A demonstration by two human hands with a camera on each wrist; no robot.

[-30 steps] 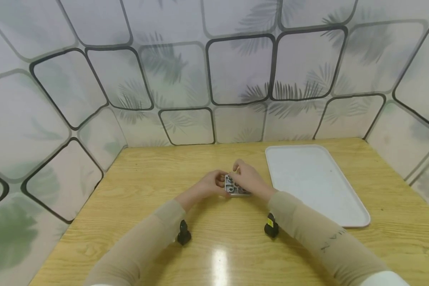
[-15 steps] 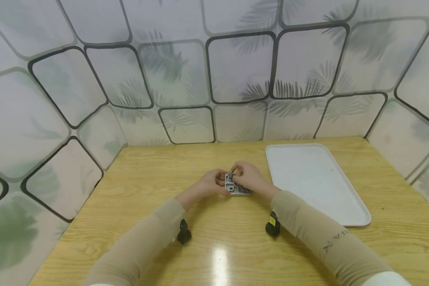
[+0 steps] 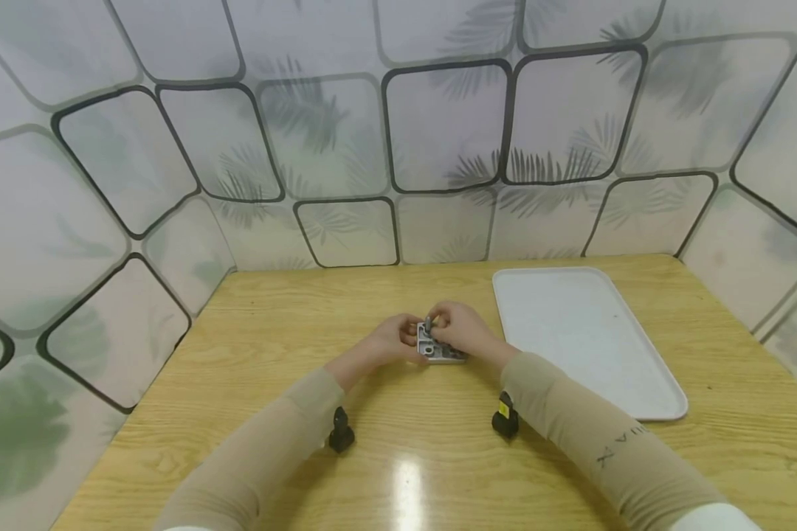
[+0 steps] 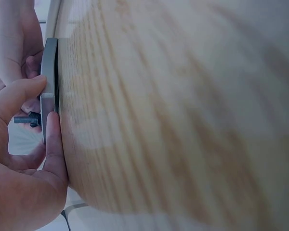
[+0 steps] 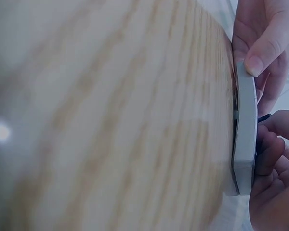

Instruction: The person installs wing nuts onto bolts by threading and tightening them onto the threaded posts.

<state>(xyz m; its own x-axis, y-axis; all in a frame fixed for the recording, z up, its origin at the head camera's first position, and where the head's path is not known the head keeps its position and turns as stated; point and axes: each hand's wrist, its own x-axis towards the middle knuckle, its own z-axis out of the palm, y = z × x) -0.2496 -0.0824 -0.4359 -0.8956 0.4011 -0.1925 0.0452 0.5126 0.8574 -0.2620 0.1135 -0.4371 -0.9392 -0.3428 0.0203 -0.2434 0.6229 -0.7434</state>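
Observation:
Both hands work at a small grey metal plate (image 3: 431,354) with recesses and holes on its upper face, lying low over the wooden table. My left hand (image 3: 393,341) grips its left end, thumb (image 4: 31,88) on the upper side and a finger along the edge. From the plate's far left corner a threaded bolt (image 4: 24,120) stands upright, a dark nut (image 4: 35,119) around its base. My right hand (image 3: 463,327) has curled fingers pinching at this nut. Its palm covers the plate's right part. In the right wrist view the plate's smooth side (image 5: 246,125) shows.
A white tray (image 3: 587,339) lies on the wooden table (image 3: 305,302), right of the hands. Patterned panels (image 3: 448,133) rise behind the table and at both sides. A black wrist camera (image 3: 342,431) hangs under the left forearm, another camera (image 3: 505,419) under the right.
My right hand has shifted slightly back from over the plate and its fingers have curled, so the upright bolt now shows. The left hand and the plate have stayed in place.

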